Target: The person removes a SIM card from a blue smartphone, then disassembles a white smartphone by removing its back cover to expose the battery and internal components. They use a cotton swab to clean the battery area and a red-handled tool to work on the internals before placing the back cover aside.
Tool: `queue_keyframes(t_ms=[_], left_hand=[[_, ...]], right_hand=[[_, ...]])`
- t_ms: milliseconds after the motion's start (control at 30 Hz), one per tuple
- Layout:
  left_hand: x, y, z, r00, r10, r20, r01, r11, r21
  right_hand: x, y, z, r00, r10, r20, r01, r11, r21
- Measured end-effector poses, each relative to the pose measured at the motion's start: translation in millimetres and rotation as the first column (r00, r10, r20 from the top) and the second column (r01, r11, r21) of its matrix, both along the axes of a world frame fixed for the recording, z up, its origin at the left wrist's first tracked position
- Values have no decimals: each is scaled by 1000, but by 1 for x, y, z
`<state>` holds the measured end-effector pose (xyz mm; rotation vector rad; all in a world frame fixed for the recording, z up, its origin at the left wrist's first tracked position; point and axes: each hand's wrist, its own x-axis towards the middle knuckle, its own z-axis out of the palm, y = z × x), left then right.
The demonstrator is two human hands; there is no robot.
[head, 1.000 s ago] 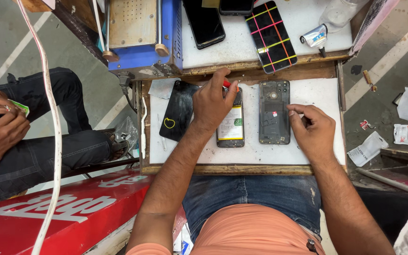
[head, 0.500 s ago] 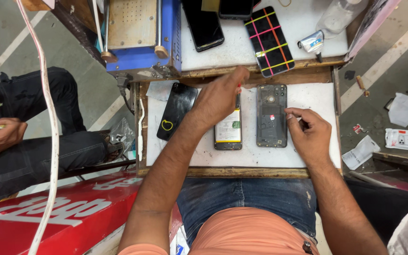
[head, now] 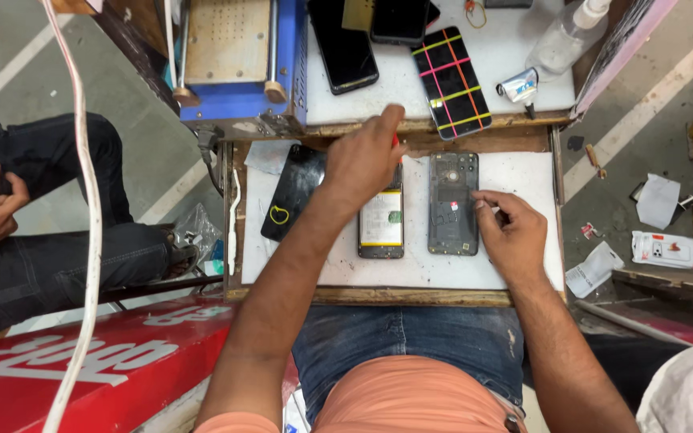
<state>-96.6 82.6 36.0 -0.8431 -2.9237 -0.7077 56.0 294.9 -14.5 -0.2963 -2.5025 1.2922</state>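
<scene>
White counter (head: 515, 265) carries two opened phones side by side. Step in hand, as judged: disassembly of open phone (head: 382, 224), yellow-edged battery exposed. Left hand (head: 362, 164) over its upper end, fingers closed on red-handled tool (head: 395, 140). Right hand (head: 515, 236) beside dark grey back shell (head: 452, 204), fingers pinched together on something too small to tell. Next move likely calls for steady tool tip, light pressure, phone kept flat. Black cover with yellow loop mark (head: 292, 192) lies just left.
</scene>
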Motion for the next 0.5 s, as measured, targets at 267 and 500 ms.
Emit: queue_keyframes(t_ms=[267, 500], left_hand=[[-3, -3, -14, 981, -117, -152, 134, 985, 107], [-4, -3, -18, 997, 13, -76, -18, 998, -62]], right_hand=[[1, -2, -1, 1000, -9, -4, 9, 1000, -15], [2, -1, -1, 1000, 3, -30, -2, 1000, 14]])
